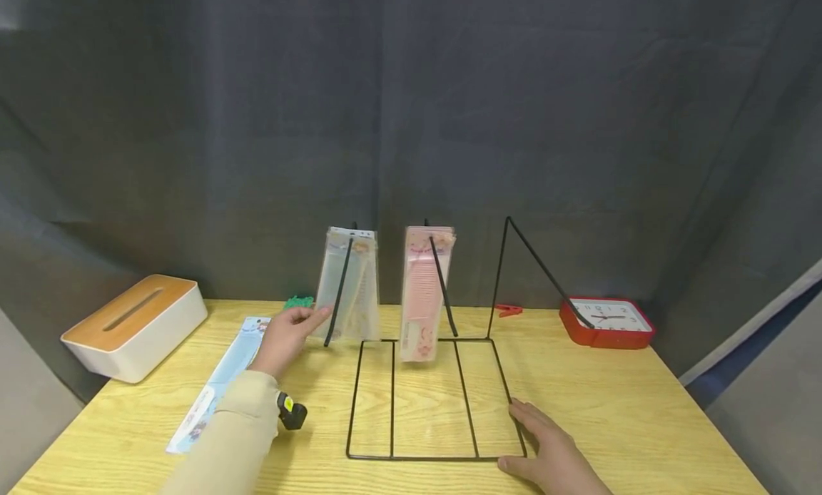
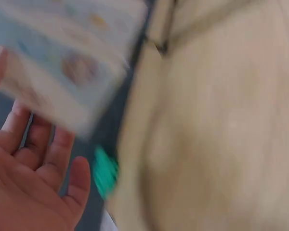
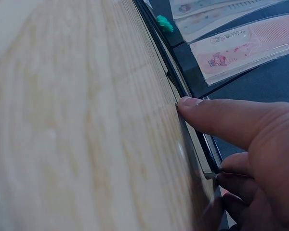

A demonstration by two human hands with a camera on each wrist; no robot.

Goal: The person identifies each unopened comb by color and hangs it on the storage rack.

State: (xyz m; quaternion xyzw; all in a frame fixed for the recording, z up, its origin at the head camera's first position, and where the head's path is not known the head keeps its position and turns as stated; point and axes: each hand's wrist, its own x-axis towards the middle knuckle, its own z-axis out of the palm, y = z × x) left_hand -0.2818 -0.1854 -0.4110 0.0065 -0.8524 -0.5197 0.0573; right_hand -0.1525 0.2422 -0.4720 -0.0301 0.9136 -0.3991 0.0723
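Note:
A black wire display rack [image 1: 467, 399] stands on the table with long hooks rising at its back. Pale blue comb packs [image 1: 366, 288] hang on its left hook. My left hand [image 1: 290, 334] pinches their left edge; in the left wrist view the thumb lies over the blurred pack [image 2: 62, 62], with the other fingers loosely bent below. Pink comb packs [image 1: 422, 295], marked "PLASTIC COMB" in the right wrist view, hang from the middle hook. The right hook carries nothing. At the rack's front right corner, my right hand [image 1: 552, 448] grips the wire between thumb and fingers.
A long light-blue packet [image 1: 225, 384] lies flat left of the rack. Beyond it sits a white tissue box [image 1: 138, 331] with a wooden lid. Green material [image 1: 298, 302], a red clip [image 1: 509, 310] and a red clock [image 1: 606, 324] lie along the back edge, before a dark curtain.

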